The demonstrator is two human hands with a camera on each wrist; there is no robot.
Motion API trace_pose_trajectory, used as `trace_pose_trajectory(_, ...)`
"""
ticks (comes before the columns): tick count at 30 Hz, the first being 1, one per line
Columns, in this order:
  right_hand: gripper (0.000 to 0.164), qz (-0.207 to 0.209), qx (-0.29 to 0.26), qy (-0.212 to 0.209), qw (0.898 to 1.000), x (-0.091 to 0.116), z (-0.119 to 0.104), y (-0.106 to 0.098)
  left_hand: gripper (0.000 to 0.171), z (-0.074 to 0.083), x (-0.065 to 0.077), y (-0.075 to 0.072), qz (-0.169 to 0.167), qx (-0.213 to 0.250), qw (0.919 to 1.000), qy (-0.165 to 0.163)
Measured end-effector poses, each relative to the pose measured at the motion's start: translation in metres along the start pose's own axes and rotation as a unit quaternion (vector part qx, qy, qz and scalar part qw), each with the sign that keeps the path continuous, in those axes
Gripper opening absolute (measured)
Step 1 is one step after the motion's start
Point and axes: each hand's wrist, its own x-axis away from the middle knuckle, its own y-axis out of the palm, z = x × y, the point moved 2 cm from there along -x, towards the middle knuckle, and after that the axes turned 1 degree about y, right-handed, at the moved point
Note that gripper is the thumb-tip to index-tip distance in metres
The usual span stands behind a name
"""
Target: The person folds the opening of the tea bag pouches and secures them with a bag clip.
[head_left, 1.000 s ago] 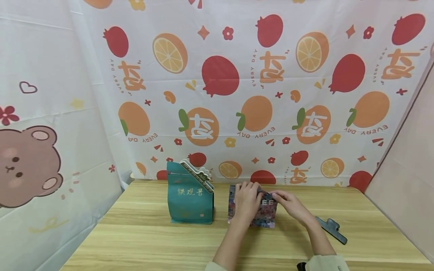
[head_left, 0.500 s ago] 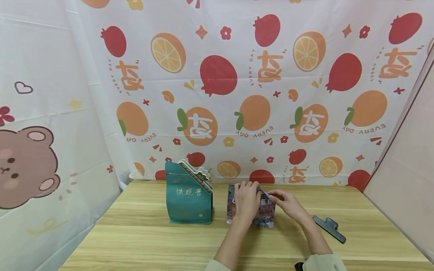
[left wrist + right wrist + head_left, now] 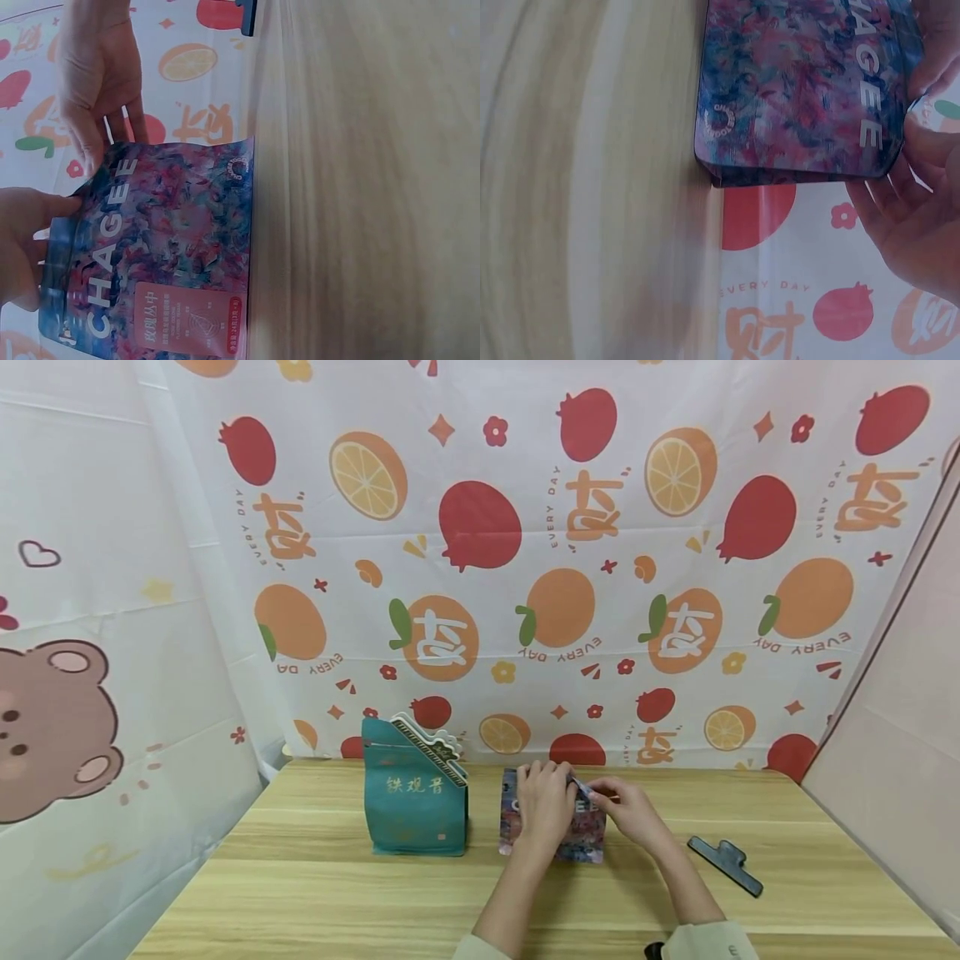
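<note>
A blue, pink and purple CHAGEE tea pouch (image 3: 588, 839) stands upright on the wooden table. My left hand (image 3: 546, 802) lies over its top edge, and in the left wrist view the thumb and fingers grip the pouch's top strip. At the top right corner, my right hand (image 3: 630, 810) pinches the pouch with thumb and fingers; that corner slants down in a diagonal fold. In the right wrist view the right hand's other fingers (image 3: 885, 199) stretch behind the pouch. The left hand hides the middle of the pouch front in the head view.
Left of the pouch stands a teal tea bag (image 3: 416, 814), its slanted top corner held by a decorative white and gold clip (image 3: 431, 750). A dark bag clip (image 3: 726, 865) lies on the table (image 3: 337, 910) to the right. Behind hangs a fruit-print cloth (image 3: 480, 610).
My right hand has drawn slightly inward and left with the pouch's top right corner, which slants more now. My left hand stays over the top edge. The whole view has shifted slightly.
</note>
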Motion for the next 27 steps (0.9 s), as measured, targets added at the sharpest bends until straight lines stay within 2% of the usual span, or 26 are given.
trace_pose_trajectory(5,0.011,0.037,0.026,0.002,0.999,-0.003,-0.002,0.004,0.006,-0.001,-0.003,0.000,-0.002,0.009,0.9999,0.013)
trace_pose_trajectory(8,0.007,0.059,0.041,-0.001,0.997,-0.005,-0.002,0.007,0.010,-0.001,-0.005,0.000,-0.016,0.006,0.9996,0.020)
trace_pose_trajectory(14,0.005,0.076,0.055,0.005,0.996,-0.007,-0.001,0.010,0.015,0.001,-0.007,0.002,-0.040,-0.003,0.9988,0.029)
trace_pose_trajectory(20,0.004,0.082,0.050,0.018,0.995,-0.006,0.002,0.012,0.006,0.000,-0.006,0.005,-0.014,0.015,0.9996,0.022)
trace_pose_trajectory(27,0.005,0.078,0.047,0.019,0.996,-0.003,0.002,0.011,0.008,0.000,-0.005,0.004,0.023,0.049,0.9983,0.018)
